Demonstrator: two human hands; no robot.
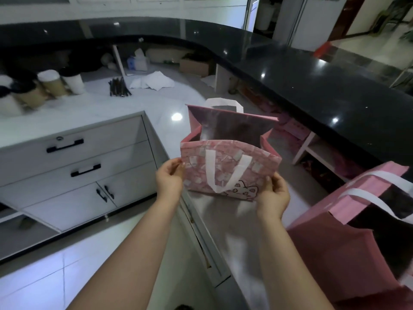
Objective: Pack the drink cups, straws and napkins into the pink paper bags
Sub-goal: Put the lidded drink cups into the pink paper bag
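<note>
Left hand (169, 177), left of the pink paper bag (223, 153): bare, with the forearm uncovered to the elbow. Right hand (273, 193), right of the bag: bare, forearm likewise uncovered.

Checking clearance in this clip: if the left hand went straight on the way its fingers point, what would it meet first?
The pink bag: the left hand pinches its side edge, so nothing lies between them.

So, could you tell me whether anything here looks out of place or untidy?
The napkins lie in a rumpled heap on the counter, not stacked; the straws beside them are splayed. Nothing looks spilled.
</note>
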